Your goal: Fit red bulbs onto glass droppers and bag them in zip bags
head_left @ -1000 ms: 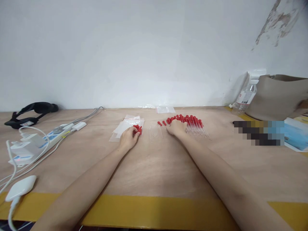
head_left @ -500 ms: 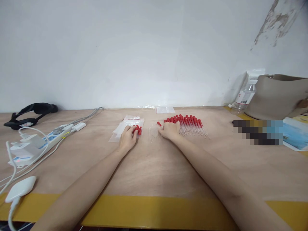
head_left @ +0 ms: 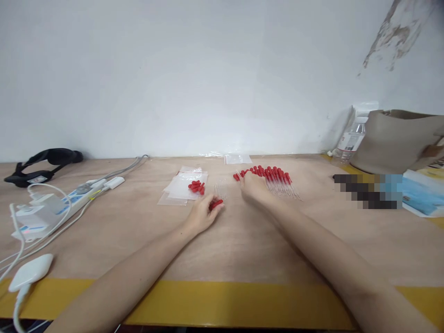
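My left hand [head_left: 203, 215] lies on the wooden table [head_left: 222, 240] with its fingers curled round a small red rubber bulb [head_left: 216, 203]. A small heap of loose red bulbs [head_left: 196, 187] sits on clear plastic bags [head_left: 180, 187] just behind it. Bare glass tubes [head_left: 220, 190] lie between my hands. My right hand [head_left: 254, 187] rests palm down at the left end of a row of red-capped glass droppers [head_left: 275, 178]; its fingers are closed, and I cannot make out what they hold.
A white power strip [head_left: 69, 199] with plugs and cables, a white adapter [head_left: 29, 273] and a black headset [head_left: 45, 162] are on the left. A water bottle [head_left: 350, 141], a beige bag [head_left: 402, 138] and a blue-white packet [head_left: 423, 196] stand at the right. Another clear bag [head_left: 237, 158] lies by the wall.
My left hand left the bulb heap and drew back to the right and toward me, carrying one red bulb. My right hand shifted slightly at the droppers' left end.
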`<state>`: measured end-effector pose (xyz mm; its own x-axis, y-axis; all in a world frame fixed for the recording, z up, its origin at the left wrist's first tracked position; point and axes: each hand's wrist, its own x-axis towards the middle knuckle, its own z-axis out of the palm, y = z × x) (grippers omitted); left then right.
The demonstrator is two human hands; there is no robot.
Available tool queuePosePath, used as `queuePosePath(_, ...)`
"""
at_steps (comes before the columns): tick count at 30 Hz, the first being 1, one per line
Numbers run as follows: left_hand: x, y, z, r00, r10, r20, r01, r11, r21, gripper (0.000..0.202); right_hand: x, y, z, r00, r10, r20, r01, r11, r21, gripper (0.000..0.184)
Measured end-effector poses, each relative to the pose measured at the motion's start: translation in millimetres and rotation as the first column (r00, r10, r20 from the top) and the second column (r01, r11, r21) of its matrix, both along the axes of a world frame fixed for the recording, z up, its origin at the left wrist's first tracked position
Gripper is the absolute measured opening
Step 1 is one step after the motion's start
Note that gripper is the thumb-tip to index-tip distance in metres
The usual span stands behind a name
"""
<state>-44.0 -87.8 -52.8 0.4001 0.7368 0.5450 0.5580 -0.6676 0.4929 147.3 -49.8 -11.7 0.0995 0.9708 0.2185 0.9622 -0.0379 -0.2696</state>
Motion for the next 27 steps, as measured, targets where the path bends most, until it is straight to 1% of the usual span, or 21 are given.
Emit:
queuePosePath(2,3.7,-1.9,-2.7,0.998,-0.026,0.065,0.033,0.994,-0.107,0.018,15.2,-16.1,0.9,0.995,0.097,-0.036,-0.095,0.993,0.067,0.026)
queuePosePath(3,5.7,-2.7,-3.8,0.994,-0.034,0.1,0.05,0.987,-0.155,0.02,23.0,-25.4,-1.7,0.968,0.231,-0.098,-0.214,0.964,0.159,0.024)
queuePosePath(4,7.8,-3.5,-4.6,0.991,-0.042,0.127,0.067,0.978,-0.196,0.021,30.4,-35.1,-6.2,0.922,0.359,-0.148,-0.319,0.917,0.237,0.022)
queuePosePath(5,10.0,-4.5,-5.1,0.989,-0.048,0.143,0.08,0.97,-0.228,0.022,36.8,-44.9,-12.1,0.88,0.443,-0.172,-0.382,0.874,0.301,0.022)
queuePosePath(7,14.5,-7.5,-5.1,0.987,-0.063,0.148,0.102,0.958,-0.269,0.022,45.7,-62.8,-25.7,0.816,0.557,-0.154,-0.47,0.794,0.385,0.024)
queuePosePath(8,16.4,-9.4,-4.7,0.987,-0.075,0.141,0.113,0.953,-0.282,0.022,47.9,-70.3,-32.0,0.795,0.591,-0.138,-0.498,0.765,0.407,0.023)
queuePosePath(10,19.4,-13.4,-3.2,0.987,-0.101,0.124,0.134,0.946,-0.296,0.022,48.1,-81.6,-41.3,0.783,0.61,-0.123,-0.52,0.749,0.411,0.024)
queuePosePath(12,20.9,-16.8,-1.2,0.986,-0.117,0.117,0.148,0.943,-0.299,0.023,44.7,-87.7,-44.9,0.785,0.609,-0.116,-0.527,0.754,0.393,0.023)
queuePosePath(15,20.8,-18.7,0.3,0.986,-0.124,0.108,0.151,0.944,-0.294,0.024,38.6,-90.5,-43.8,0.785,0.61,-0.106,-0.54,0.758,0.365,0.023)
queuePosePath(18,20.1,-16.8,-1.1,0.986,-0.121,0.113,0.149,0.947,-0.284,0.023,35.0,-90.9,-42.8,0.777,0.622,-0.096,-0.557,0.751,0.353,0.023)
queuePosePath(24,19.3,-16.9,-3.7,0.982,-0.124,0.142,0.161,0.943,-0.291,0.021,34.1,-89.2,-45.7,0.775,0.622,-0.115,-0.554,0.755,0.351,0.022)
queuePosePath(27,19.2,-22.2,-1.6,0.978,-0.156,0.14,0.193,0.93,-0.312,0.019,37.9,-86.0,-44.8,0.755,0.649,-0.095,-0.592,0.737,0.326,0.023)
